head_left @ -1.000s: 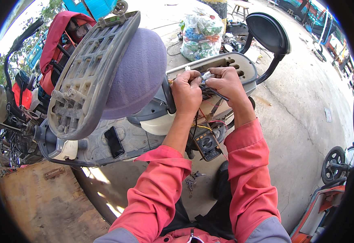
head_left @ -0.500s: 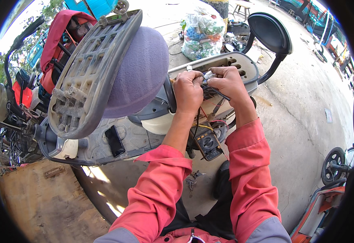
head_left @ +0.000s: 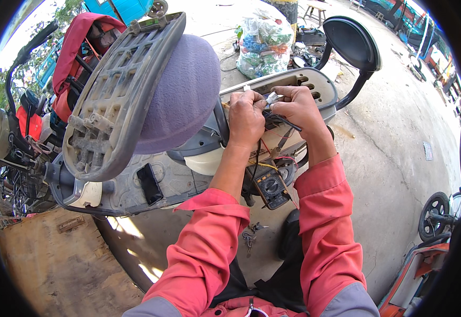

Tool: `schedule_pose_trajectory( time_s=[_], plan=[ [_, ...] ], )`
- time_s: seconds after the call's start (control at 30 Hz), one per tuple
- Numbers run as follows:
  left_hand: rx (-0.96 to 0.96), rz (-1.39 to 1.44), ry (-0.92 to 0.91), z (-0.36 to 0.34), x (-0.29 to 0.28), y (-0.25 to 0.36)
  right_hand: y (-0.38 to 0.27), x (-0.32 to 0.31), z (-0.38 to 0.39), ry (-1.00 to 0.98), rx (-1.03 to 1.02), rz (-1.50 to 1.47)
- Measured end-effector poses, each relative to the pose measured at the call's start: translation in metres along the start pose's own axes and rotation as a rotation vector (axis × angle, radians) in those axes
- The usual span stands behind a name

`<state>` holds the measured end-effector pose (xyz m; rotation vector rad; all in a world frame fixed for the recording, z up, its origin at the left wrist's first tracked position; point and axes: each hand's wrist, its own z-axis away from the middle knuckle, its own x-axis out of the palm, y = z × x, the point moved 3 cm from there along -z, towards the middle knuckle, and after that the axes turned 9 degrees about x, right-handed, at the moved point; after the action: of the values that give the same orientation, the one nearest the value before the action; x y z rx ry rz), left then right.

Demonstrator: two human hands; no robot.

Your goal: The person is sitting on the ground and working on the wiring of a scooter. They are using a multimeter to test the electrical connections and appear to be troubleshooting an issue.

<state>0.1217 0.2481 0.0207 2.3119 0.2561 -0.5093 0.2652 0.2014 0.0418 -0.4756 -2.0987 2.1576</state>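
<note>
Over the open seat compartment [head_left: 319, 84] of an electric scooter, both my hands work close together, fingertips almost meeting. My right hand [head_left: 300, 112] pinches a white wire connector [head_left: 273, 98] between thumb and fingers. A black probe-like lead [head_left: 289, 124] sticks out below that palm. My left hand [head_left: 246, 120] is closed at the connector's left side; what lies in its pinch is hidden by the fingers. Below the hands a multimeter [head_left: 271, 190] hangs against the scooter's side, with red, black and yellow wires [head_left: 262, 165] around it.
The scooter's tipped-up seat [head_left: 111, 100] with a purple cover [head_left: 180, 95] stands at left. A phone [head_left: 149, 184] lies on the footboard [head_left: 183, 179]. A black backrest [head_left: 351, 43] rises at the far right. Keys [head_left: 250, 235] are on the ground, and a wooden board [head_left: 67, 259] lies lower left.
Almost nothing differs. My right fingers and the white connector have shifted very slightly; both hands keep their place over the compartment.
</note>
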Motion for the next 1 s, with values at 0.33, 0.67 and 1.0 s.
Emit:
schedule_pose_trajectory(
  time_s=[0.33, 0.67, 1.0],
  plan=[
    [0.004, -0.007, -0.002, 0.0010, 0.0002, 0.0042, 0.0032, 0.0006, 0.0006, 0.091, -0.067, 0.079],
    [-0.011, 0.028, -0.015, 0.0012, -0.0002, 0.0005, 0.0025, 0.0030, 0.0014, 0.120, -0.037, 0.033],
    [-0.005, 0.094, -0.009, 0.0008, -0.0040, 0.0073, 0.0029, 0.0029, 0.0018, 0.116, -0.066, 0.086]
  ],
)
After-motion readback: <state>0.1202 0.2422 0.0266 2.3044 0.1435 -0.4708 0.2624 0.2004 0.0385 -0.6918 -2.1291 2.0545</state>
